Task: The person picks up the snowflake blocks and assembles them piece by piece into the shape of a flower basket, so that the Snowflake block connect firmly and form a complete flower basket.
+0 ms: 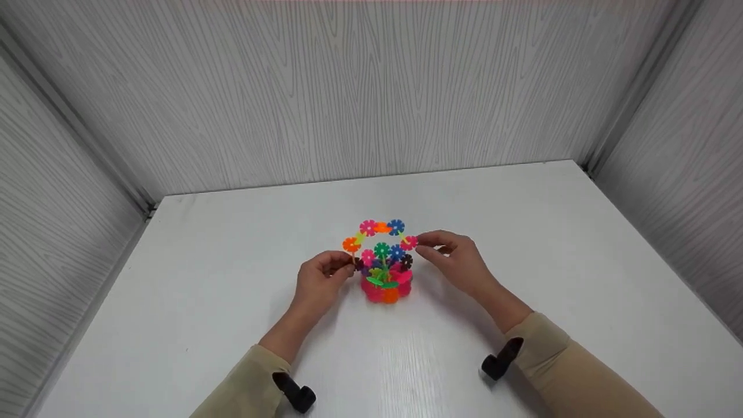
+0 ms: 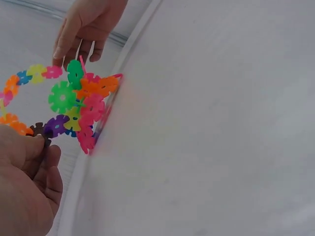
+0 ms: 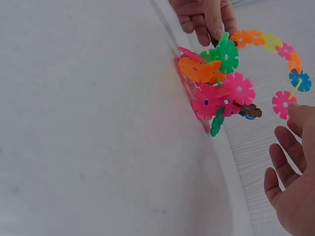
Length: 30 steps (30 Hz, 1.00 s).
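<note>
A small basket (image 1: 388, 293) built of colorful notched plastic snowflake discs stands on the white table, with green, blue and pink discs rising inside it. Over it curves an arched handle (image 1: 382, 227) of linked discs in orange, yellow, pink and blue. My left hand (image 1: 322, 277) pinches a dark brown disc (image 2: 39, 130) at the handle's left foot, thumb against finger. On the other side, my right hand (image 1: 458, 261) pinches the pink disc (image 3: 283, 104) at the handle's right end. A gap shows between that pink disc and a brown disc (image 3: 251, 109) on the basket's side.
The white table (image 1: 203, 278) extends around the basket on all sides. Grey wood-grain panels (image 1: 371, 93) rise behind it and at left and right. Each sleeve carries a black strap-like piece (image 1: 502, 360) at the wrist.
</note>
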### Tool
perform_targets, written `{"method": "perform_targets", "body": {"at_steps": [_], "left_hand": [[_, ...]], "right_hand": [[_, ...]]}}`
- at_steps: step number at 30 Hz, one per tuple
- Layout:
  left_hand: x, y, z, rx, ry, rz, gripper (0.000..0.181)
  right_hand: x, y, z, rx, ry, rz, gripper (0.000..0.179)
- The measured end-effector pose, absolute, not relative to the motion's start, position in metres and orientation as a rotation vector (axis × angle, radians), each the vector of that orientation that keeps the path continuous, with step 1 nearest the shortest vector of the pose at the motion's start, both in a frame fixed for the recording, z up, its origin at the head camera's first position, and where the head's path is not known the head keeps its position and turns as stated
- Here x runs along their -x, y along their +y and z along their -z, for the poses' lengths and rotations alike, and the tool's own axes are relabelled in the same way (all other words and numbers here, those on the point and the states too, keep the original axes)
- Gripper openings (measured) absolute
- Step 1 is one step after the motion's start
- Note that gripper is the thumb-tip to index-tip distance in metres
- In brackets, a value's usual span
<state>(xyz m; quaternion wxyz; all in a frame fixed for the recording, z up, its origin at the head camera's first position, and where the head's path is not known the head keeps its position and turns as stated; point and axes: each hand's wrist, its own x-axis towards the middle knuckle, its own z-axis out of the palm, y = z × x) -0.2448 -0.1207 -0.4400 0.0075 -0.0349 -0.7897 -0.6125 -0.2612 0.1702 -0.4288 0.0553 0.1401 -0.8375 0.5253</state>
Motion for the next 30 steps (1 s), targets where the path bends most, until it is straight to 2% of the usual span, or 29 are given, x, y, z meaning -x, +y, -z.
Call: {"method": "perform_targets", "body": {"at_steps": [5,11,19,25,30], "left_hand": [[0.255,-0.124,0.438,0.091,-2.476,1.935,0.017],[0.26,-0.123,0.437,0.063,-2.472,1.934,0.019],[0.239,-0.117,0.433,0.033,-2.404,1.661,0.023],[0.214,-0.099,0.422,0.264,-2.287,1.544,0.019],[0.207,-0.072,0.42,0.475,-2.302,1.497,0.025]], "right_hand": [[0.262,0.168,0.428,-0.387,-2.554,-1.667,0.015],[0.26,0.169,0.433,-0.373,-2.514,-1.757,0.012],[0.256,0.17,0.441,-0.333,-2.467,-1.852,0.014],[0.256,0.172,0.442,-0.28,-2.454,-1.886,0.014],[0.257,0.174,0.443,-0.248,-2.454,-1.869,0.016]]}}
